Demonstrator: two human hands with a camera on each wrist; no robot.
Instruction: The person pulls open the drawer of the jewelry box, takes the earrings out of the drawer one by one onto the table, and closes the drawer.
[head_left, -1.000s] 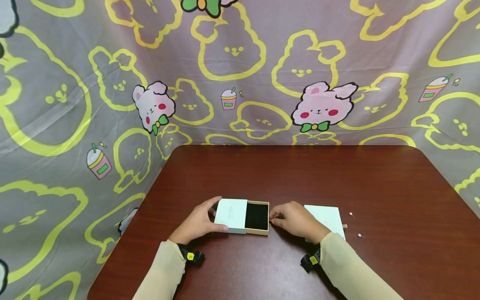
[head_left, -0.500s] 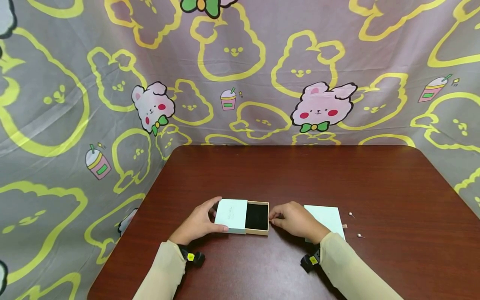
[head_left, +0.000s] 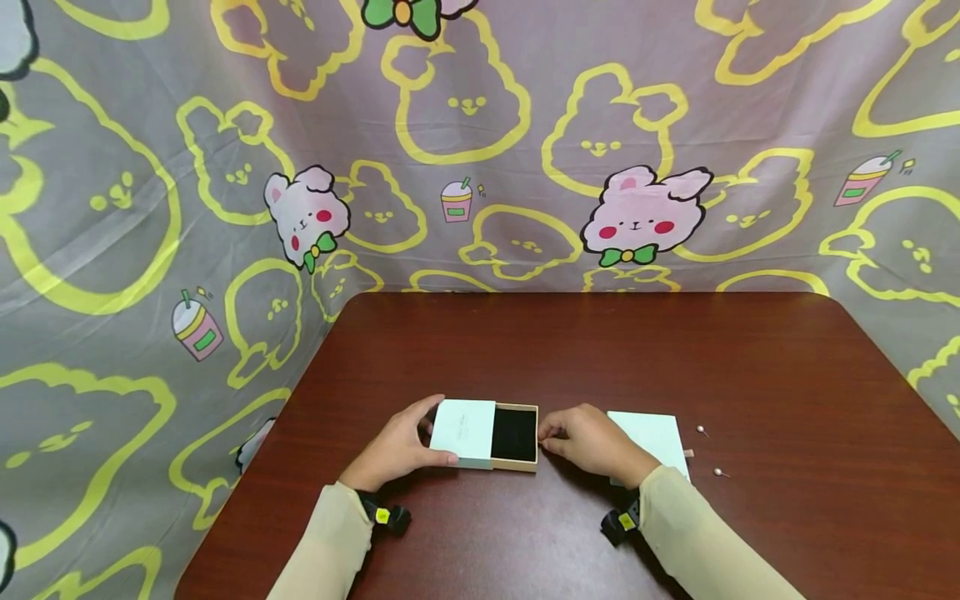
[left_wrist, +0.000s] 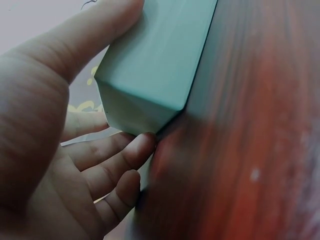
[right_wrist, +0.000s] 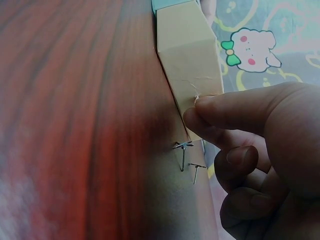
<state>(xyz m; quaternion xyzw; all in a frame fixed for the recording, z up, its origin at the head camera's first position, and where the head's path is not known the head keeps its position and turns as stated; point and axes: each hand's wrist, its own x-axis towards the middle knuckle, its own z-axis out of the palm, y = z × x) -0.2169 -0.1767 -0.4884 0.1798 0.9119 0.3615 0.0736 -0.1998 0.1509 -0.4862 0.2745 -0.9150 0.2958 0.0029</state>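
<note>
A pale mint drawer box [head_left: 462,432] lies on the table, its inner drawer [head_left: 514,438] partly slid out to the right and showing a black lining. My left hand [head_left: 393,446] grips the sleeve at its left end, thumb along the near side, as the left wrist view also shows. At the drawer's right end my right hand [head_left: 592,442] pinches a small pull tab, mostly hidden by the fingers. In the right wrist view thumb and forefinger meet against the tan drawer end [right_wrist: 187,65]. Two small silver studs [right_wrist: 183,156] show below them.
A second mint box or card [head_left: 649,433] with a tan tab lies partly under my right forearm. To its right are two pearl-headed earrings [head_left: 702,429]. The brown table [head_left: 600,350] backs onto a patterned cloth [head_left: 525,125].
</note>
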